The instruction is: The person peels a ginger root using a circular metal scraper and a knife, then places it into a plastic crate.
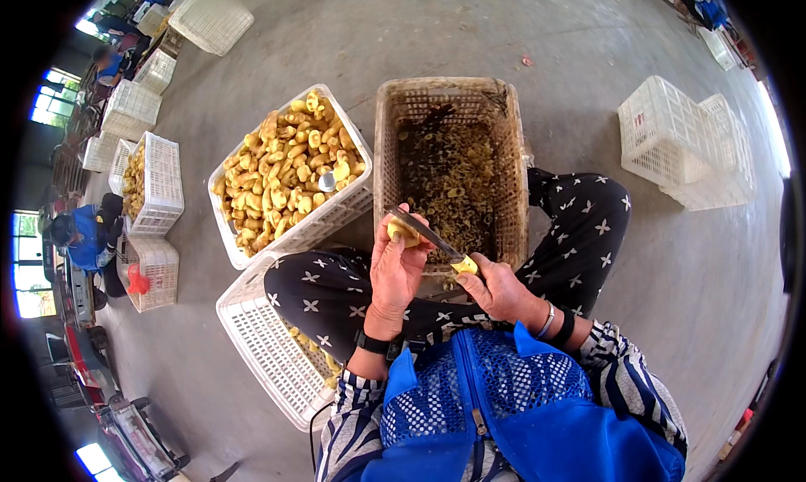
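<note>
My left hand (395, 274) holds up a pale yellow piece of ginger (401, 233), its fingers wrapped round it. My right hand (505, 290) grips a knife (438, 241) by its yellow handle, and the dark blade lies against the ginger. Both hands are over the near end of a dirty plastic crate (383, 154) between my knees. Dark and yellowish scraps (449, 171) cover the crate's bottom. To its left, a white crate (357, 198) is heaped with ginger (277, 175); a small whitish flat object (327, 182) lies on the heap.
Beside my left leg stands another white crate (260, 335) with some ginger pieces inside. White crates (684, 142) stand at the right. More crates (164, 180) line the left, where a person in blue (84, 237) sits; other people are farther back. A red vehicle (74, 301) is at the left edge.
</note>
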Motion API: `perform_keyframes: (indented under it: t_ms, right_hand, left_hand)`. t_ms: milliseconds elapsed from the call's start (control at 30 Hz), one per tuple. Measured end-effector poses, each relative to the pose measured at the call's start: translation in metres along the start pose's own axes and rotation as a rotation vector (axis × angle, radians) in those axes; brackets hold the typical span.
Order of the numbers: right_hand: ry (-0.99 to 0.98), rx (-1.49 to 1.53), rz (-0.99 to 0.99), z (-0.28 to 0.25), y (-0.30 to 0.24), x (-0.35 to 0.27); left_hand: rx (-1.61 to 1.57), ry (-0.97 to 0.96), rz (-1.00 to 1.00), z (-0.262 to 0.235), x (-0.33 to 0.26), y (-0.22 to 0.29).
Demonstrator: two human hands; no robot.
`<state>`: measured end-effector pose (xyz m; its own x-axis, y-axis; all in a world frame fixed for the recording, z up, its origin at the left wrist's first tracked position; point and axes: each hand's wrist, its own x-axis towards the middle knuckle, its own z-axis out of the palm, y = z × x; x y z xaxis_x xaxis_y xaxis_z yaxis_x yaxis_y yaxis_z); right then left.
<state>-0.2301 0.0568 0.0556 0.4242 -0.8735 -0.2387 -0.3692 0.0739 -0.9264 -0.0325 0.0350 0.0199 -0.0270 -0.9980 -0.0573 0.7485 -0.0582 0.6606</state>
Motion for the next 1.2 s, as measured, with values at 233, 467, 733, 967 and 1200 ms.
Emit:
perform_keyframes:
  t_ms: [233,467,733,967,1200]
  right_hand:
    - [-0.089,0.057,0.1,0.003,0.013,0.005]
    - [-0.112,0.046,0.132,0.013,0.031,0.013]
    - [-0.07,0.075,0.155,0.033,0.047,0.022]
    - [-0.18,0.288,0.436,0.038,0.035,0.035]
    - [0.028,0.07,0.024,0.063,0.058,0.038]
  left_hand:
    - [-0.029,0.049,-0.106,-0.019,0.004,-0.001]
    - [0.114,0.024,-0.147,-0.04,0.01,-0.013]
    - [0.077,0.148,-0.23,-0.052,0.015,-0.02]
    - [0.133,0.167,-0.06,-0.069,0.019,-0.029]
    - [0.394,0.251,0.025,-0.061,0.026,-0.027]
